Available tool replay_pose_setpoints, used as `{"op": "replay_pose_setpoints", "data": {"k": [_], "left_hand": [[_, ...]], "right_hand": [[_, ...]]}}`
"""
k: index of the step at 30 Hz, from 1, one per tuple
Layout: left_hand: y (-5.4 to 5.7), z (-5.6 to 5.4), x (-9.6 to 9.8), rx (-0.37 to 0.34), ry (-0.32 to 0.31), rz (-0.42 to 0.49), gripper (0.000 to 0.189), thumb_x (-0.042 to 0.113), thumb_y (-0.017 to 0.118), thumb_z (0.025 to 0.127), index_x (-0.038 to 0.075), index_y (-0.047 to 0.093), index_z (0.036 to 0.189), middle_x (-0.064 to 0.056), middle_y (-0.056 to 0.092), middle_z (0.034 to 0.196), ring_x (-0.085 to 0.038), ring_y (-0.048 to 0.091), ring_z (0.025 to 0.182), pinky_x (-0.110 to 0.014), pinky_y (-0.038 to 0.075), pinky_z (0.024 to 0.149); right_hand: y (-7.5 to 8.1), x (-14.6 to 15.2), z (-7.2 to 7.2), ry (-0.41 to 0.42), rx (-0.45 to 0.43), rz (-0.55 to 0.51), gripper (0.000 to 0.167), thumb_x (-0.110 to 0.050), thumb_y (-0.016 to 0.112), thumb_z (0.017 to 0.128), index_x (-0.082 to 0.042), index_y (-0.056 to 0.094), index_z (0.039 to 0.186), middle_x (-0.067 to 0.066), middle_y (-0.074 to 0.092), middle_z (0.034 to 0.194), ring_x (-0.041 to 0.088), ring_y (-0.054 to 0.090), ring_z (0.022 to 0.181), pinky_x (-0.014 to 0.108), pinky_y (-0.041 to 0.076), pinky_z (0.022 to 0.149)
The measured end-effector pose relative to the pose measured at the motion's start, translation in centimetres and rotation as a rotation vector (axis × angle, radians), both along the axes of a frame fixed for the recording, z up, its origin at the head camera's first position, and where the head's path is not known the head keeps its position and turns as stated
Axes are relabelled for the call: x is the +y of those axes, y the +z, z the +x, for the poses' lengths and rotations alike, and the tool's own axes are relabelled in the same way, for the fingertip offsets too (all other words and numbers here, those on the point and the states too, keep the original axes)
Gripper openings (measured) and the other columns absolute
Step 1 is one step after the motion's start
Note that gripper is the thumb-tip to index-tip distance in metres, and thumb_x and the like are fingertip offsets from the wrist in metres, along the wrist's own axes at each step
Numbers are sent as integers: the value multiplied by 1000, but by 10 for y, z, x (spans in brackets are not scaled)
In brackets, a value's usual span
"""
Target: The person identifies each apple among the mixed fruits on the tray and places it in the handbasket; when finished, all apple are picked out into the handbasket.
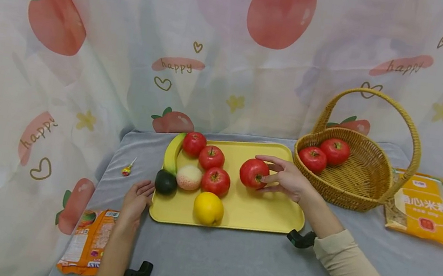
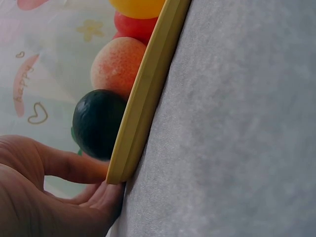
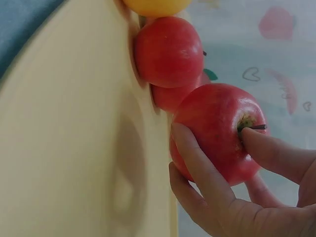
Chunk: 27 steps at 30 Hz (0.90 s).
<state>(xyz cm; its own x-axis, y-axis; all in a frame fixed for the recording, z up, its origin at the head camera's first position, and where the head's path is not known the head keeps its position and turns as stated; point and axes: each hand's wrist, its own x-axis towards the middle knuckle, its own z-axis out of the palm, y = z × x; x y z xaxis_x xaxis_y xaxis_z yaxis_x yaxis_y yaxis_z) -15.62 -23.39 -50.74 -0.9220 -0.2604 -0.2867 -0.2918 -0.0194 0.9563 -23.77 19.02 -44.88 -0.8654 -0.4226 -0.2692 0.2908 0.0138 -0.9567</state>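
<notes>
My right hand grips a red apple over the right half of the yellow tray. In the right wrist view, thumb and fingers curl round this apple, whose shadow falls on the tray below. My left hand pinches the tray's left edge, with the thumb at the rim beside a dark green avocado. On the tray's left half sit a banana, a pinkish peach, a yellow round fruit and three more red apples.
A wicker basket with a tall handle stands at the right, holding two red apples. Right of it lies a yellow food bag. An orange packet and a lollipop lie left of the tray. A printed curtain hangs behind.
</notes>
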Motion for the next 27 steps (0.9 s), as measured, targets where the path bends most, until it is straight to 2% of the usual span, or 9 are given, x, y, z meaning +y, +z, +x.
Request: {"op": "replay_pose_setpoints", "data": {"k": [9, 16, 21, 27], "left_hand": [[2, 1, 0, -8, -8, -7, 78, -25, 44, 80, -8, 33, 156, -29, 44, 156, -38, 42, 148, -18, 44, 81], [5, 0, -1, -17, -18, -7, 78, -24, 45, 82, -6, 31, 157, -27, 42, 157, -37, 41, 148, -22, 43, 89], [5, 0, 0, -15, -16, -2, 80, -25, 44, 81, -7, 30, 158, -28, 42, 157, -38, 40, 148, -24, 43, 93], [3, -1, -1, -22, -9, -1, 79, -24, 45, 81, -6, 32, 157, -27, 43, 157, -38, 41, 148, -22, 43, 90]], "right_hand": [[8, 9, 0, -18, 5, -28, 71, 14, 59, 93, -4, 41, 159, 28, 39, 155, 40, 57, 126, 70, 43, 98], [15, 18, -1, -60, -24, -55, 72, 15, 60, 92, -5, 42, 159, 25, 43, 153, 36, 62, 122, 71, 42, 98], [24, 25, -2, -58, -20, -48, 71, 12, 60, 95, -5, 38, 160, 24, 42, 154, 32, 64, 120, 68, 46, 96], [34, 38, -4, -50, -8, -25, 70, 11, 58, 97, -5, 36, 161, 26, 39, 156, 30, 63, 120, 64, 50, 94]]}}
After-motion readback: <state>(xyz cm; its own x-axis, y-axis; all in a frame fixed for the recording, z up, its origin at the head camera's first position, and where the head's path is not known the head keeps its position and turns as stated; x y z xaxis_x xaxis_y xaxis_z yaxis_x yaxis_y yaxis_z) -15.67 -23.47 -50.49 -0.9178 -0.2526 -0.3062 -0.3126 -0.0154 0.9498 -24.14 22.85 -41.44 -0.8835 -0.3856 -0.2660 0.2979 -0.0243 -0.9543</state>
